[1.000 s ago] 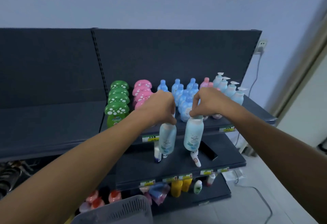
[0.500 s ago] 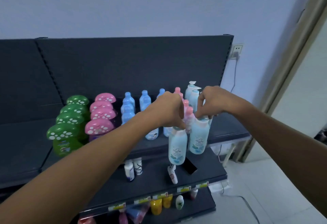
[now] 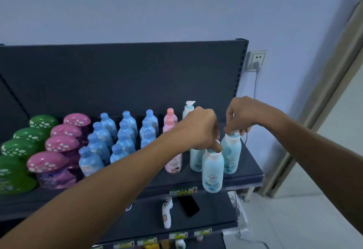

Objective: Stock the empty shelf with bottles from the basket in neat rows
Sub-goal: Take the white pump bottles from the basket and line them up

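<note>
Head view: 2 smooth, rounded pale-blue plastic bottles with white caps are held, 1 in each hand. The left hand (image 3: 198, 128) has its grip clamped on the cap of the nearer bottle (image 3: 213, 172), which hangs below the fingers, right of the pink bottle (image 3: 173, 165), over the front edge of the dark matte shelf (image 3: 249, 164). The right hand (image 3: 240, 117) pinches the cap of the farther bottle (image 3: 231, 156) (upright, further right of the pink bottle; I cannot tell whether it touches the shelf).
</note>
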The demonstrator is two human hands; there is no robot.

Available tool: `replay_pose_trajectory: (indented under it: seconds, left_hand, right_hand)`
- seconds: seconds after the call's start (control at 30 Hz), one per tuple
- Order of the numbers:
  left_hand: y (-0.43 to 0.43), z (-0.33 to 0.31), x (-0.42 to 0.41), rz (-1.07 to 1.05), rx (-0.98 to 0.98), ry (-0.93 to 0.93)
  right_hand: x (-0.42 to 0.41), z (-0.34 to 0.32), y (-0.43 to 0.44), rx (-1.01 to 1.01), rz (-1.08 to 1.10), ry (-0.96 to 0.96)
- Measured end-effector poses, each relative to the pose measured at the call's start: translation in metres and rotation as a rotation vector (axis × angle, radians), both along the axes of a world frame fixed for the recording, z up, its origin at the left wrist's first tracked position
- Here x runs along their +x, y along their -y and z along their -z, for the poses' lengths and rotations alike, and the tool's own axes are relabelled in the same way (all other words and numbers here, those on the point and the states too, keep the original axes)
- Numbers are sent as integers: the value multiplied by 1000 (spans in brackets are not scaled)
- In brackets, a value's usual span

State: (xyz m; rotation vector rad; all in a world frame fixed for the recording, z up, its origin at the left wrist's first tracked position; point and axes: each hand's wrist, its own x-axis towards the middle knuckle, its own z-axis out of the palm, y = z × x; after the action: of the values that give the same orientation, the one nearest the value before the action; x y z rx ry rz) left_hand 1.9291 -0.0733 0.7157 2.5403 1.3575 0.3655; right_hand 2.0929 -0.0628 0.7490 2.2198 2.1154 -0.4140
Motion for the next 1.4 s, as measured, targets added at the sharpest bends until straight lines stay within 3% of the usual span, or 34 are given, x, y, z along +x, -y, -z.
replay_pose_trajectory:
  seconds: [0.5, 0.97, 1.4]
  left_hand:
    - [-89, 7, 79, -183, -23, 37]
    - [-156, 31, 85, -363, -34, 90]
    - [-180, 45, 86, -446, -51, 148]
  right_hand:
    - [70, 10, -115, 119, -147, -42]
    - [64, 36, -203, 193, -189, -133]
    - [52, 51, -241, 129, -261, -185]
